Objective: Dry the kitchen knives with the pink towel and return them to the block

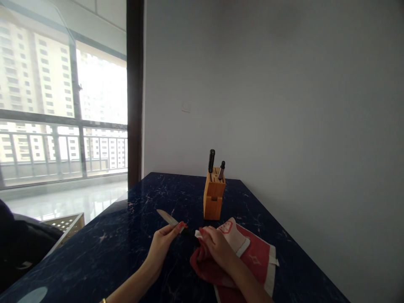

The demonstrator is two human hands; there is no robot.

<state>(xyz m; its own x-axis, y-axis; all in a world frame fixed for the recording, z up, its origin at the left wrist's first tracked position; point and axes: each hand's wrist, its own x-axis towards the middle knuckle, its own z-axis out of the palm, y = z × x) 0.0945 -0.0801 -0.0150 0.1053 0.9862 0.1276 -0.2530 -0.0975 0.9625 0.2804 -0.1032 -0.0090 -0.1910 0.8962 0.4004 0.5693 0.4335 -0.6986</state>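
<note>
A kitchen knife with a black handle is held over the table, its blade pointing away to the left. My left hand pinches it between thumb and fingers where blade meets handle. Bunched in my right hand is part of a red and white towel, at the butt end of the knife's handle. The rest of the towel spreads over the table to the right. How far the cloth wraps the handle is hidden by my fingers. Just beyond both hands stands a wooden knife block.
Two black-handled tools stick up from the block's slots. The dark blue marbled table reaches to a grey wall. At the left are a window, a dark object and a perforated seat.
</note>
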